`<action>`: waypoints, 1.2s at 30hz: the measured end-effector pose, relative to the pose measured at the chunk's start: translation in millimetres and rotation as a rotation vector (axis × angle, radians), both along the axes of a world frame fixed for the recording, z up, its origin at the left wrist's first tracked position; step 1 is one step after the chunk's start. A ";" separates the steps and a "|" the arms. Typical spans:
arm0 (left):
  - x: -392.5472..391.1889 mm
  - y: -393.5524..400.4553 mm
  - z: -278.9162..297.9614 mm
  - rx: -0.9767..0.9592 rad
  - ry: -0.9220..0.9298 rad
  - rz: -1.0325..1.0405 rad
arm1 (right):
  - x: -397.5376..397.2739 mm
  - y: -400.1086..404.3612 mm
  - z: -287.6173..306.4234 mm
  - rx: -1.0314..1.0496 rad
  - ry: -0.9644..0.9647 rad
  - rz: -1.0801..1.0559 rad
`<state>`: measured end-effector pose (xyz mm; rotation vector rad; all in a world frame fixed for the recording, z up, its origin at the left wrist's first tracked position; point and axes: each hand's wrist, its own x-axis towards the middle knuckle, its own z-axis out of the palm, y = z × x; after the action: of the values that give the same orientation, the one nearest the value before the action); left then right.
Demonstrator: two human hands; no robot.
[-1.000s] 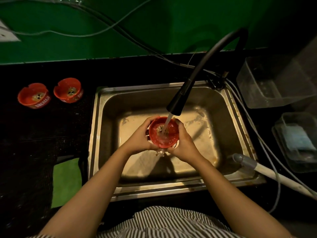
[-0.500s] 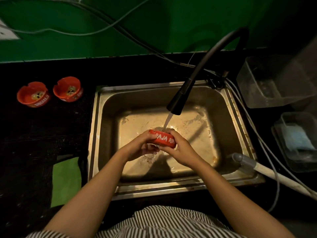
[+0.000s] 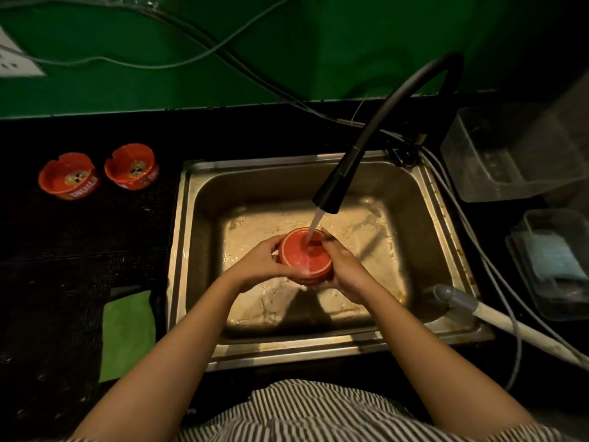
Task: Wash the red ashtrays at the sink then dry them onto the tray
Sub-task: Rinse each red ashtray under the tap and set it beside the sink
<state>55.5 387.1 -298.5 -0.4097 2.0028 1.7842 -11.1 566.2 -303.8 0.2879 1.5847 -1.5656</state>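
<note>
**sinkwatcher:** Head view, looking straight down. Both hands are over the steel sink (image 3: pixel 188 250), holding one red ashtray (image 3: pixel 305 256) flipped bottom-up between them. Left hand (image 3: pixel 258 266) has its fingers (image 3: pixel 271 245) curled round the left rim, right hand (image 3: pixel 345 271) has its fingers curled round the right side, so both are clamped on it. Water from the black tap (image 3: pixel 331 189) lands on the upturned base, just beyond the right fingertips.

**dishguy42:** ok, and the other ones?

**sinkwatcher:** Two more red ashtrays sit upright on the dark worktop (image 3: pixel 79 250), well off to the left of the left fingers and further back. The far-left ashtray (image 3: pixel 68 175) and the nearer ashtray (image 3: pixel 132 167) are just beside each other, can't tell if they touch. Both have bits of something inside, too small to make out.

**dishguy42:** anything near the hands for drying?

**sinkwatcher:** A green cloth (image 3: pixel 127 333) lies flat on the worktop to the left of the left forearm, closer to the person than the fingers are. Over to the right of the right fingers, past the sink edge, there's a clear plastic tub (image 3: pixel 510 154) and below it a lidded clear box (image 3: pixel 551 263) with something pale blue in it. A grey-and-white hose (image 3: pixel 497 317) lies across the sink's near right corner.
</note>
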 end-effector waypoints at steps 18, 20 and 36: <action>-8.1 -4.7 0.7 -0.299 0.319 -0.167 | 9.3 16.0 3.4 0.050 0.516 0.376; -10.8 -8.2 4.0 -0.332 0.315 -0.201 | 7.9 16.6 2.6 0.052 0.494 0.363; 4.6 -2.4 -15.5 -0.128 0.131 -0.093 | -10.4 14.9 23.0 0.254 0.599 0.651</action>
<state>60.1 384.6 -314.0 -0.2391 2.1970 1.6710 -21.5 581.1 -280.9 -0.5724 2.0569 -0.9731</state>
